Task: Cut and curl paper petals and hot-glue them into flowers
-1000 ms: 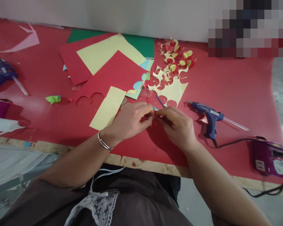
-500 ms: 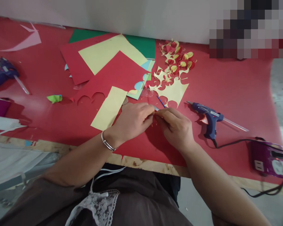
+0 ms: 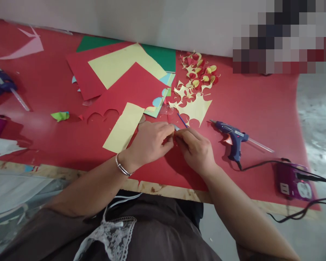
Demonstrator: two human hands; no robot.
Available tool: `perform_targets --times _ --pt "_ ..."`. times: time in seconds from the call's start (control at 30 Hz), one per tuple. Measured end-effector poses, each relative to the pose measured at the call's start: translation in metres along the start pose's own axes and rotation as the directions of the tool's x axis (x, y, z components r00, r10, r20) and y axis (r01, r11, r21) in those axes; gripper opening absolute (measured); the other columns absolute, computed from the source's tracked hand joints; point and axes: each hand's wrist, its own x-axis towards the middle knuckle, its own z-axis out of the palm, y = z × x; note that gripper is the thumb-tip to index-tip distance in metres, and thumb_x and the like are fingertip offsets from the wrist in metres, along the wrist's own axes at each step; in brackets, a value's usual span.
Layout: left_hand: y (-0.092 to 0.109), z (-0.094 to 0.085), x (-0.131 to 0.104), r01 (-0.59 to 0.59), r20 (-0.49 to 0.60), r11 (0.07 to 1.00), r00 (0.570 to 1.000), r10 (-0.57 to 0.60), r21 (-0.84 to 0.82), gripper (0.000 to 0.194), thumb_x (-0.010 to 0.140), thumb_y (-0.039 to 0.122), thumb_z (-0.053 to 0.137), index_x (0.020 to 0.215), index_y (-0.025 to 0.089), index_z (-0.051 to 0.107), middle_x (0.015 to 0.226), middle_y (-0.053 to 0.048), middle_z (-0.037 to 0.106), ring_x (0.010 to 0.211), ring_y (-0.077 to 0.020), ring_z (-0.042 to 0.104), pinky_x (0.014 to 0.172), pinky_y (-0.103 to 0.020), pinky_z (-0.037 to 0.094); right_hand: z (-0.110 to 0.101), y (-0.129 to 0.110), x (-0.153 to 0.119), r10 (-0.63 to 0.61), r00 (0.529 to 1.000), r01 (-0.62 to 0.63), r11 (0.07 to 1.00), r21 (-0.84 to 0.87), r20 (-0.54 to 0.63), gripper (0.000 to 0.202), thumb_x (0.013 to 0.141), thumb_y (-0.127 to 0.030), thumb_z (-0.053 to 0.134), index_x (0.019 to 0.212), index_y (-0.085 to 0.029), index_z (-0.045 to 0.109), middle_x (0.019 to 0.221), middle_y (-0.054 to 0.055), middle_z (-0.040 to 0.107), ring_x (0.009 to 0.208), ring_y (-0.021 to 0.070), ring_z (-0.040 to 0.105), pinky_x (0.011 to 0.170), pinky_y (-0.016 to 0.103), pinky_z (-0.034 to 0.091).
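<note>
Two hands (image 3: pixel 154 140) (image 3: pixel 197 149), two glue guns (image 3: pixel 235 139) (image 3: pixel 0 84)

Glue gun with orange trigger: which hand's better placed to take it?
Likely the right hand: the glue gun lies to its right; the left hand would have to cross over. Both look occupied, though.

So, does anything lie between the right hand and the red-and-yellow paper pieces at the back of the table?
Yes: the cut-out yellow sheet lies between the right hand and the paper pieces, with a thin blue stick nearer the hand.
</note>
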Motion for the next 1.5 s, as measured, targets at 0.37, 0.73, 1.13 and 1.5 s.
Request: perform_targets --times 0.37,0.73,1.13,1.5 --pt "-0.009 0.008 0.003 -0.027 0.003 0.997 1.0 0.027 -0.077 0.016 0.088 0.009 0.059 0.078 0.02 0.053 0.075 -0.001 0.064 0.069 -0.0167 0.058 0.065 -0.032 0.037 -0.003 0.004 0.003 0.012 0.997 -0.01 1.0 -0.026 0.079 0.02 0.106 -0.014 0.052 0.109 -0.022 0.071 0.103 0.009 0.08 0.09 0.019 0.077 0.076 0.029 0.059" --pt "-0.008 0.001 0.004 -0.003 -0.035 0.987 0.999 -0.003 -0.162 0.012 0.094 0.012 0.06 0.085 0.02 0.06 0.079 0.0 0.07 0.072 -0.016 0.064 0.067 -0.031 0.041 -0.008 -0.001 0.01 0.03 0.999 -0.031 0.999 0.023 0.045 0.018 0.102 -0.013 0.055 0.109 -0.023 0.068 0.098 0.008 0.076 0.084 0.0192 0.075 0.072 0.03 0.058" --pt "0.01 -0.007 0.031 0.032 0.014 0.975 0.999 -0.03 -0.221 0.013 0.09 0.009 0.062 0.083 0.02 0.058 0.08 -0.002 0.07 0.074 -0.0166 0.065 0.067 -0.029 0.046 -0.031 -0.004 0.008 0.148 0.989 -0.148 0.989 -0.021 -0.008 0.011 0.104 -0.019 0.059 0.111 -0.024 0.067 0.098 0.006 0.076 0.076 0.0184 0.071 0.068 0.031 0.056" --pt "-0.012 0.01 0.023 0.061 -0.18 0.862 0.968 -0.174 -0.503 0.009 0.095 0.016 0.063 0.089 0.02 0.067 0.088 -0.003 0.077 0.08 -0.0138 0.071 0.075 -0.029 0.06 -0.076 0.029 -0.068 0.591 0.676 -0.734 0.593 -0.331 -0.44 0.046 0.088 -0.062 0.079 0.109 -0.022 0.07 0.102 0.011 0.067 0.095 0.0327 0.063 0.087 0.051 0.051"
